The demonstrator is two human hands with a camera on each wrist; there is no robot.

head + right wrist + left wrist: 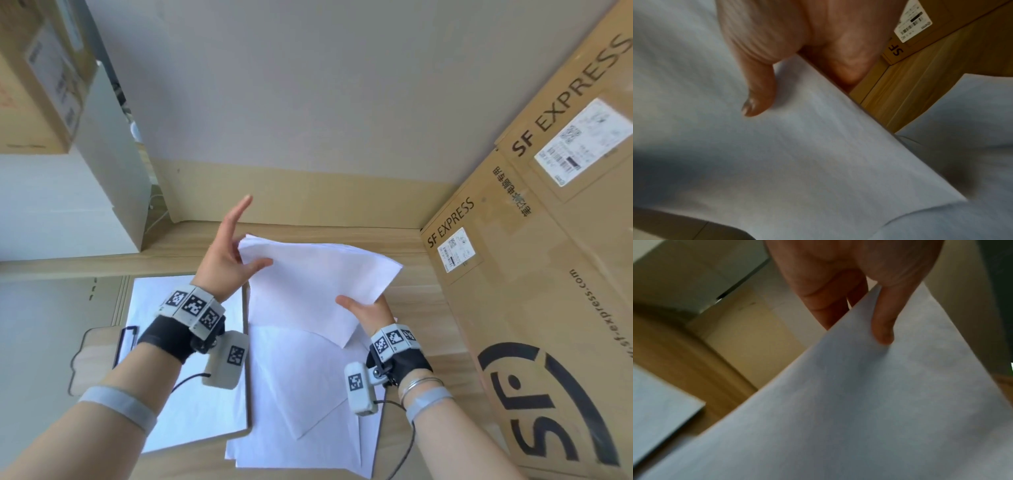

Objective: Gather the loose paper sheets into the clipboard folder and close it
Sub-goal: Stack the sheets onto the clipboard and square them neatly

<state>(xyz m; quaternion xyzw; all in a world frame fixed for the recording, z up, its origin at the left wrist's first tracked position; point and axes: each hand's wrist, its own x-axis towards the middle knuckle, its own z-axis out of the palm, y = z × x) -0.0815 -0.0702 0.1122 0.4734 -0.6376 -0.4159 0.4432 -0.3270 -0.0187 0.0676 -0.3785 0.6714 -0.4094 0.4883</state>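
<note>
A stack of white paper sheets (pixel 318 281) is lifted off the wooden table, tilted. My right hand (pixel 364 308) pinches its near right corner, thumb (pixel 760 91) on top and fingers underneath. My left hand (pixel 236 245) stands flat against the stack's far left corner with fingers straight and pointing up, its thumb (pixel 884 324) lying on the top sheet. Several more loose sheets (pixel 308 394) lie fanned on the table below. The clipboard folder (pixel 96 356) lies open to the left, a white sheet (pixel 191 404) on it and a black wire clip (pixel 125 342) at its left end.
Large SF Express cardboard boxes (pixel 534 274) wall off the right side of the table. A white box (pixel 68 212) and a brown carton (pixel 34 85) stand at the far left. A beige wall (pixel 308 102) closes the back.
</note>
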